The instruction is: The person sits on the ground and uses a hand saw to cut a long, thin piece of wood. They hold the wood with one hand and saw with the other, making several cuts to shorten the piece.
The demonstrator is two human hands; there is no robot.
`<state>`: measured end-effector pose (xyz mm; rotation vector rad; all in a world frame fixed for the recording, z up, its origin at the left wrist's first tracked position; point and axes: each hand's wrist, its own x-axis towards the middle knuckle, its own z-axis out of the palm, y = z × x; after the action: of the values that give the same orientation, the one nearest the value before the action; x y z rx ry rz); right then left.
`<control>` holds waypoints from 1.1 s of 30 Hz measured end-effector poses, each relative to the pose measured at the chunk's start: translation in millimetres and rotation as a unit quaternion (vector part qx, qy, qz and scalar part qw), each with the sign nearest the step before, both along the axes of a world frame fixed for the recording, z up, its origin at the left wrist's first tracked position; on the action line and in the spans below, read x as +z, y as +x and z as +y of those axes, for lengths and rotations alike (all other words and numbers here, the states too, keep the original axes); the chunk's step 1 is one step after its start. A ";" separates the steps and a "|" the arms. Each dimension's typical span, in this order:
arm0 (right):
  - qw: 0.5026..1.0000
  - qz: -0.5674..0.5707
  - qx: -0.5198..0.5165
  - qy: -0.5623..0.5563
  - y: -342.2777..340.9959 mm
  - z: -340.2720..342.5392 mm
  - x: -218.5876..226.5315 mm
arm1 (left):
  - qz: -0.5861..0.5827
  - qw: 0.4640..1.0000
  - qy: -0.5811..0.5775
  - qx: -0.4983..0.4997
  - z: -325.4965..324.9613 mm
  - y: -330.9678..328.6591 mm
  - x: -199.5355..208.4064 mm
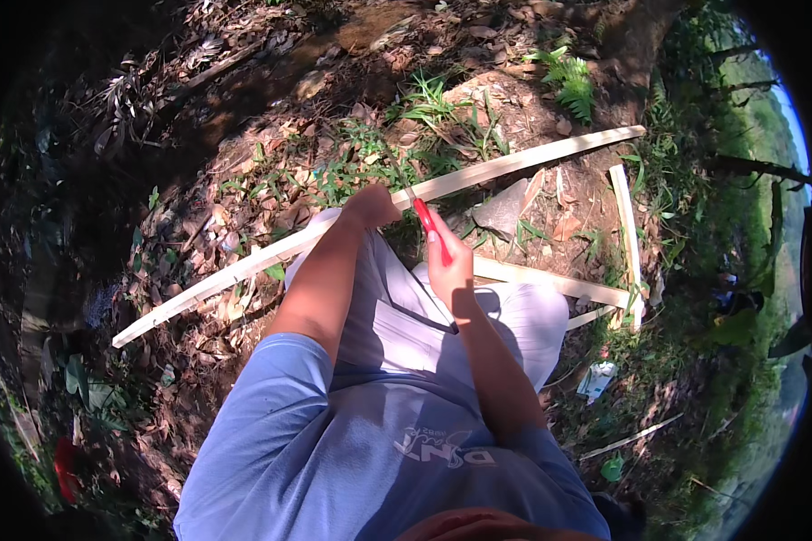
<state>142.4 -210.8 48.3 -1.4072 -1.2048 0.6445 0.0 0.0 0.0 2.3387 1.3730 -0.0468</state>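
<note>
A long pale wooden strip (505, 165) lies slantwise across my lap, from the lower left up to the far right. Small dark marks sit at intervals along its left part. My left hand (372, 208) is closed round the strip near its middle. Just right of it, my right hand (452, 270) grips a red-handled tool (427, 221). A narrow metallic end of this tool meets the strip beside my left hand. Whether it is a knife or a small saw cannot be made out.
More pale wooden pieces, a slat (550, 281) and an upright strip (624, 225), lie at my right. A flat stone (501, 211) rests beyond my right hand. A fern (573, 86) grows farther off. A white packet (596, 381) lies near my right side on leafy ground.
</note>
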 end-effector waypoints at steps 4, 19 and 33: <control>0.993 -0.009 -0.024 -0.115 15.9 -128.6 27.2 | -0.048 0.990 -0.133 -0.025 -5.0 0.5 1.3; 0.999 0.024 0.001 -0.043 6.1 -3.4 2.6 | -0.052 0.997 -0.043 -0.049 8.5 0.2 -18.0; 0.995 -0.032 -0.001 -0.094 31.0 -218.6 77.5 | -0.047 0.980 -0.194 -0.017 6.4 5.0 15.1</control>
<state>173.4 -429.4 125.8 -1.5965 -1.2182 0.7308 5.0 6.4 15.1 2.0106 1.1579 -0.1934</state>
